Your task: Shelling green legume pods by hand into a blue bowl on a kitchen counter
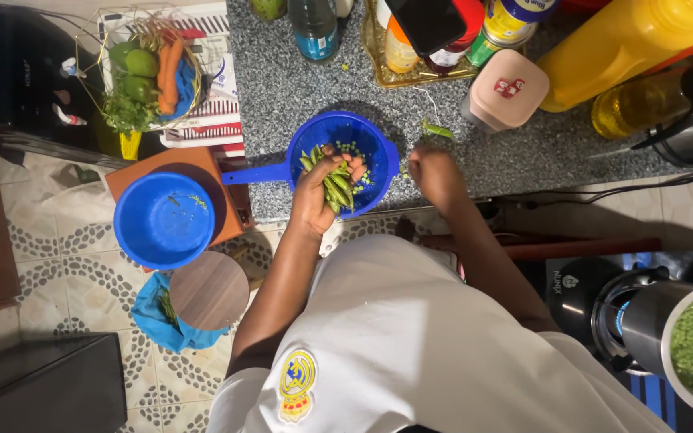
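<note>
— Two hands at work: what does each one have?

— The left hand (320,186) is closed around a bunch of green pea pods (337,189), held over the blue colander (378,144) that sits on the speckled grey desk (298,88). The right hand (435,172) is just beside the colander's rim, over the desk, fingers curled in; whether it pinches anything I cannot tell, since its back faces the camera.

— Where are the pods, exactly?

— Most are in the left fist, above the bowl of the colander. Loose shelled peas (353,150) lie on its bottom, and one stray pod (438,129) lies on the desk near the right hand.

— How would they handle?

— Light and fairly stiff, I would judge, but easy to crush or snap; smooth skins, so a bunch could slide apart. Holding them round the middle, as the fist does, looks safest.

— Which way do they run?

— Their long axes run roughly from the far edge of the desk towards the person, tips fanning out beyond the fingers; the stray pod lies more crosswise.

— Anything else close by?

— A blue bowl (164,219) stands on a brown stool (202,164) to the left, well apart from the hands, and a pink-lidded tub (507,88) sits further back.
</note>
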